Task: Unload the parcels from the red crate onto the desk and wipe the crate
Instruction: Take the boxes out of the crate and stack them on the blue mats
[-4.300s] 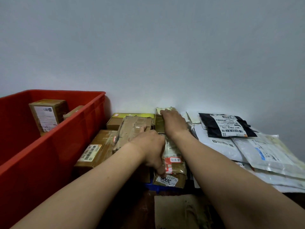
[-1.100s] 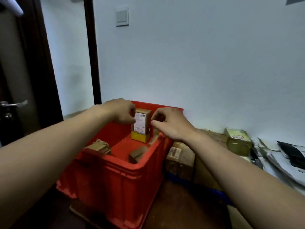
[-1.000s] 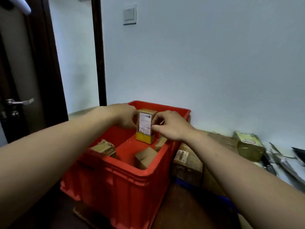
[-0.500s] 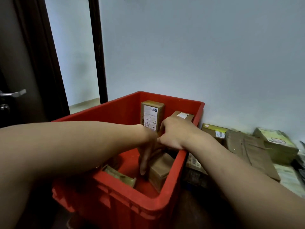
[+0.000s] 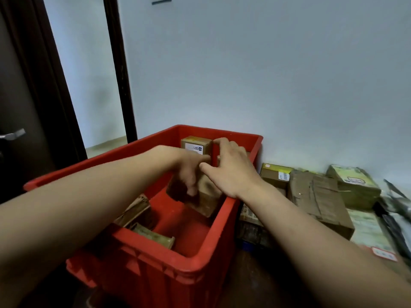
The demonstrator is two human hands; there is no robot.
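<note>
Red crate [image 5: 219, 227]: lower centre of the frame, on the dark desk [image 5: 255, 276], close to the pale wall
Left hand [image 5: 189, 174]: reaching into the crate from the left, fingers curled down round the near side of a brown box [image 5: 208, 197]
Right hand [image 5: 231, 172]: arched over the same box from the right, thumb laid against its upper edge, fingers bent and spread; firm grip or mere touch cannot be told
Brown box: tilted, centre frame, inside the crate near its right wall; whether clear of the crate floor cannot be told
Labelled box [image 5: 195, 144]: upright at the crate's far wall, just behind the hands, white label towards the camera
Other parcels in crate: a crumpled brown packet [image 5: 135, 210] and a flat taped parcel [image 5: 155, 237] at the near left, partly behind the left forearm
Parcels on desk: right of the crate, a yellow-topped box [image 5: 275, 174], a flattened carton [image 5: 318, 201] and a green-printed parcel [image 5: 353, 187], side by side along the wall; items at far right blurred
Background: dark door frame [image 5: 120, 70] at upper left, door handle [image 5: 13, 134] at the left edge
</note>
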